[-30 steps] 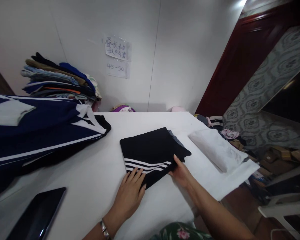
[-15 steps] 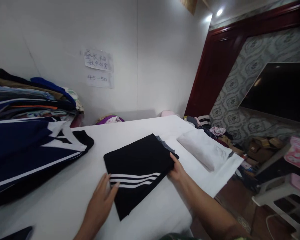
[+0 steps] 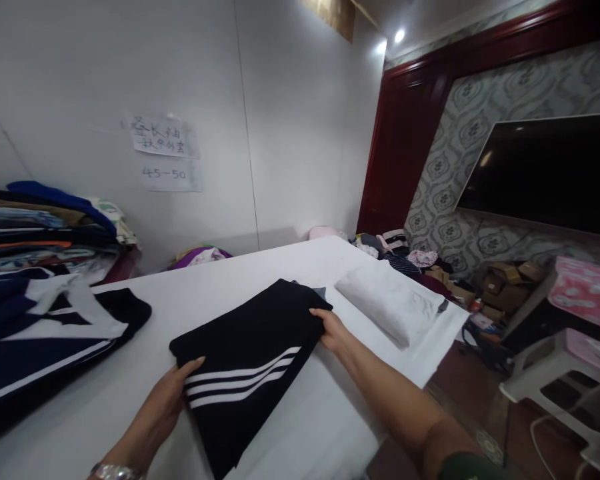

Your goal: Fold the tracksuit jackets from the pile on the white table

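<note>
A folded black garment (image 3: 245,327) with three white stripes lies over the white table, its near part seeming slightly raised. My left hand (image 3: 167,393) grips its left edge, thumb on top of the cloth and fingers underneath, out of sight. At the right edge my right hand (image 3: 330,330) pinches the garment with the thumb on top and the other fingers mostly hidden. A bit of grey cloth (image 3: 316,291) shows behind the far right corner of the black garment.
The white table (image 3: 290,259) stands against a grey wall. To the left are navy-and-white clothes (image 3: 55,340) and a pile of garments (image 3: 45,230). A filled white bag (image 3: 387,303) lies at the right, with a plastic stool (image 3: 555,373) beyond.
My left hand has moved from resting on the stripes to gripping the garment's left edge. The garment has shifted left and toward me, and the camera view has turned right.
</note>
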The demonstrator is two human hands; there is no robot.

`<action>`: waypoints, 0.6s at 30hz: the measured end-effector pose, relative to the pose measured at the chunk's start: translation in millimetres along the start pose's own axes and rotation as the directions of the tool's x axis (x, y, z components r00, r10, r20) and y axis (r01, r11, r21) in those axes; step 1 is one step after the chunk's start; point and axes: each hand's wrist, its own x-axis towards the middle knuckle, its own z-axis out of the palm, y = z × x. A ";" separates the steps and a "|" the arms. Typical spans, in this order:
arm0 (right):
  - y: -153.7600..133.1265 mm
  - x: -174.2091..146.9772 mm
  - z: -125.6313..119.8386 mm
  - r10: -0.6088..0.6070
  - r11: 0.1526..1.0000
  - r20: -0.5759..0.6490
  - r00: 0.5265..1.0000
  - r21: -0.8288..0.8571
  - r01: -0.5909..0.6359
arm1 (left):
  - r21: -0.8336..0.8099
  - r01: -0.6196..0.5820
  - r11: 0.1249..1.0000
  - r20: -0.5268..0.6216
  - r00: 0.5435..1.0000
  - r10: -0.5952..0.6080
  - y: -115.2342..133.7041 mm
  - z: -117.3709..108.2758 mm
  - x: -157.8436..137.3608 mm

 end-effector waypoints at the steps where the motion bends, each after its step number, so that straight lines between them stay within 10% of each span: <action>1: -6.1 3.0 2.1 0.001 1.000 0.024 1.000 -0.020 0.000 | -0.021 -0.029 0.999 -0.016 0.999 0.029 1.3 4.5 -0.7; 9: -73.5 47.1 23.7 -0.097 0.988 0.127 0.987 -0.106 0.111 | -0.228 -0.092 0.969 -0.009 0.996 0.093 40.5 66.1 15.0; 18: -175.7 119.3 2.2 -0.292 0.948 0.032 0.956 -0.119 0.294 | -0.294 -0.128 0.947 0.101 0.981 0.164 102.8 191.1 84.6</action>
